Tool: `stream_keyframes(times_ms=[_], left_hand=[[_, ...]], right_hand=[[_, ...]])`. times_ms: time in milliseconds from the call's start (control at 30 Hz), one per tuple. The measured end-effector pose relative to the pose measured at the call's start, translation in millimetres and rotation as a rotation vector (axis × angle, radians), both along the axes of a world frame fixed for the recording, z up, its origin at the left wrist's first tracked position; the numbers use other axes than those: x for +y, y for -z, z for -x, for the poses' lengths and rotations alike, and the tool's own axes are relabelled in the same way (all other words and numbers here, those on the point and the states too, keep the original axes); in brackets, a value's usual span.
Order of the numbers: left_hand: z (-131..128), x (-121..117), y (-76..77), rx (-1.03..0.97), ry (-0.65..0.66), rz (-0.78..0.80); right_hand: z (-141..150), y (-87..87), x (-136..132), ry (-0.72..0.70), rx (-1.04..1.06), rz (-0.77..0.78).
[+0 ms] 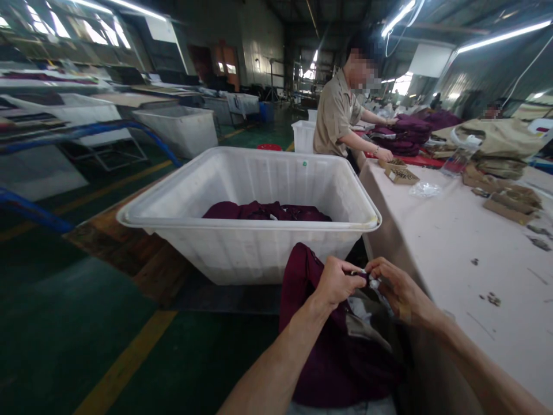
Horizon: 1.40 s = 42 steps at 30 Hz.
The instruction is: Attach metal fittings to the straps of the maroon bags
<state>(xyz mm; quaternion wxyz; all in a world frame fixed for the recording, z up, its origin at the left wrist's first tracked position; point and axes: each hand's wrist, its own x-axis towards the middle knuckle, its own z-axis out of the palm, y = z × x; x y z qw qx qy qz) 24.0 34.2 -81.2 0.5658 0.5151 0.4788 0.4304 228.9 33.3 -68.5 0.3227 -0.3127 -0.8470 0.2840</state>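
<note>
A maroon garment [328, 357] hangs in front of me below my forearms. My left hand [334, 282] is closed in a pinch on its upper edge. My right hand [395, 288] is closed too, its fingers meeting the left hand's over a small white tag or piece at the garment's top; what it is I cannot make out. Just beyond my hands stands a large white plastic bin [242, 253] with more maroon garments [268, 211] lying in its bottom.
A long table [466, 248] covered in pale cloth runs along my right, with small cardboard boxes [400, 173], a clear bag and scraps on it. A person in a beige shirt [337, 115] works at its far end over stacked maroon garments. Green floor with yellow lines lies left.
</note>
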Motion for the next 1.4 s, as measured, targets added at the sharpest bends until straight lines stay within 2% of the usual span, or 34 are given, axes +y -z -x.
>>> stream_keyframes(times_ms=[133, 233, 467, 667, 1000, 1200, 1400], left_hand=[[-1, -1, 2.6, 0.037, -0.019, -0.002], [0, 0, 3.6, -0.019, -0.021, 0.040], [-4, -5, -5.8, -0.046, -0.042, 0.044], [-8, -10, -10.7, 0.024, -0.015, -0.034], [-10, -14, -15.3, 0.116, -0.007, -0.129], [-17, -18, -16.7, 0.136, -0.019, -0.094], [-20, -17, -12.6, 0.143, -0.033, -0.049]], right_hand=[[2, 0.7, -2, -0.004, 0.027, -0.002], [3, 3.4, -2, -0.002, 0.037, 0.000], [1, 1.0, -3, 0.018, 0.053, 0.010], [-7, -9.3, -3, 0.054, 0.049, 0.184], [-12, 3.2, 1, 0.200, 0.174, 0.360], [-19, -3.5, 3, 0.139, 0.239, 0.460], [-17, -7.9, 0, 0.130, 0.229, 0.462]])
